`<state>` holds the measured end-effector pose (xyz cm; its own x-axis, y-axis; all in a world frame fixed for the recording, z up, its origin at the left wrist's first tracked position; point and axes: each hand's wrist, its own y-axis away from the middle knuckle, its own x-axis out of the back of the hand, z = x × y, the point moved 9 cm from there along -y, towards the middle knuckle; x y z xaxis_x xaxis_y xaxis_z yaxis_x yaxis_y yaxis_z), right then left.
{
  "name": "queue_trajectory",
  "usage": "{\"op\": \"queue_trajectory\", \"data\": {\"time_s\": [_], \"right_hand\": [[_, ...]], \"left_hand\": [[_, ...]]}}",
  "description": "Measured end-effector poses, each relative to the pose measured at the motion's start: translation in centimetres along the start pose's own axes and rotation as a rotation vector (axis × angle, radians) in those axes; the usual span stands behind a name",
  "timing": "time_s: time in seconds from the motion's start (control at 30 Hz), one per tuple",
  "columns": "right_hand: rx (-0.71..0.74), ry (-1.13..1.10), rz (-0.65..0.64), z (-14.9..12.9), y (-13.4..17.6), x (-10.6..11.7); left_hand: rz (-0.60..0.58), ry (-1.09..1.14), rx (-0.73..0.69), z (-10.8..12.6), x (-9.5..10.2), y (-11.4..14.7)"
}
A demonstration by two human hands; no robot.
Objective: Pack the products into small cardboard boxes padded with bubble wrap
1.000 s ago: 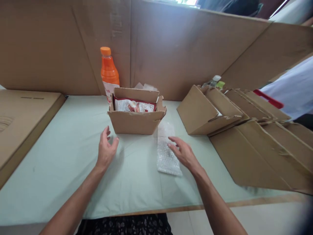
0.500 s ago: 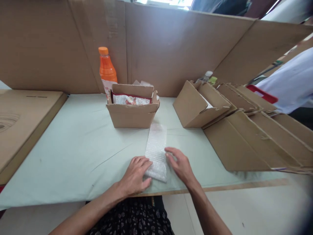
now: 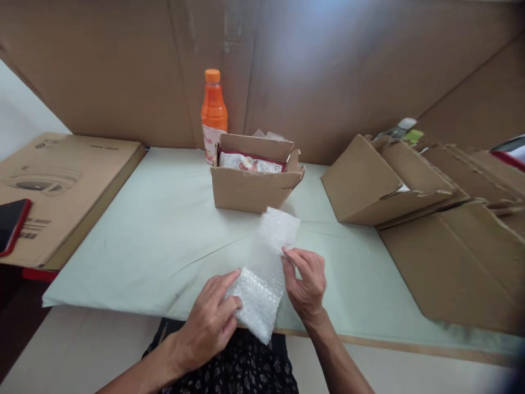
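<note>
A strip of clear bubble wrap [image 3: 258, 301] lies at the table's front edge, its lower part hanging a little past it. My left hand [image 3: 213, 312] grips the left side of that lower part. At the strip's right edge, my right hand [image 3: 305, 279] pinches the wrap between thumb and fingertips. The middle of the strip looks thin and see-through, and its far end reaches toward a small open cardboard box [image 3: 246, 192]. Inside this box sits a printed packet [image 3: 250, 163] with a dark red edge.
An orange bottle [image 3: 214, 115] stands behind the small box. Several open cardboard boxes [image 3: 356, 183] fill the right side, a clear bottle [image 3: 400, 130] among them. A flat carton [image 3: 77, 180] with a red-edged phone [image 3: 14, 224] lies at left. Cardboard panels [image 3: 328, 82] wall the back.
Both hands have closed on the bubble wrap, which was lying flat. Its near end has come up and toward me, and the strip now looks opened out. The view has shifted left.
</note>
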<state>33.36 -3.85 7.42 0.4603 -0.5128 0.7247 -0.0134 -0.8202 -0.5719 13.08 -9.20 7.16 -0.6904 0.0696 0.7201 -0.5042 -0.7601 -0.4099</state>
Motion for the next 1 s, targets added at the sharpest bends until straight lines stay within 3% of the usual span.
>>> {"op": "queue_trajectory", "data": {"time_s": [0.13, 0.2, 0.43, 0.57, 0.73, 0.87, 1.0], "right_hand": [[0.044, 0.077, -0.206, -1.1, -0.7, -4.5], [0.063, 0.080, -0.269, -1.4, -0.9, -5.7], [0.193, 0.081, -0.520, -4.1, 0.5, -8.8], [0.176, 0.110, -0.520, -4.1, 0.7, -9.7], [0.171, 0.098, -0.524, -3.9, 0.9, -9.8], [0.154, 0.082, -0.521, -4.0, 0.9, -9.7], [0.146, 0.068, -0.523, -4.2, 0.9, -9.9]], "left_hand": [[-0.180, -0.043, 0.057, -1.3, -0.5, 2.1], [-0.247, 0.004, 0.085, -1.6, -1.2, 2.6], [-0.294, 0.103, 0.140, -1.0, -1.9, 3.2], [-0.279, 0.192, 0.110, -0.3, -1.4, 3.7], [-0.231, 0.272, 0.194, -0.8, -0.8, 4.2], [-0.288, 0.334, 0.250, -0.8, -1.6, 4.6], [-0.260, 0.322, 0.205, 0.1, -1.1, 4.2]]}}
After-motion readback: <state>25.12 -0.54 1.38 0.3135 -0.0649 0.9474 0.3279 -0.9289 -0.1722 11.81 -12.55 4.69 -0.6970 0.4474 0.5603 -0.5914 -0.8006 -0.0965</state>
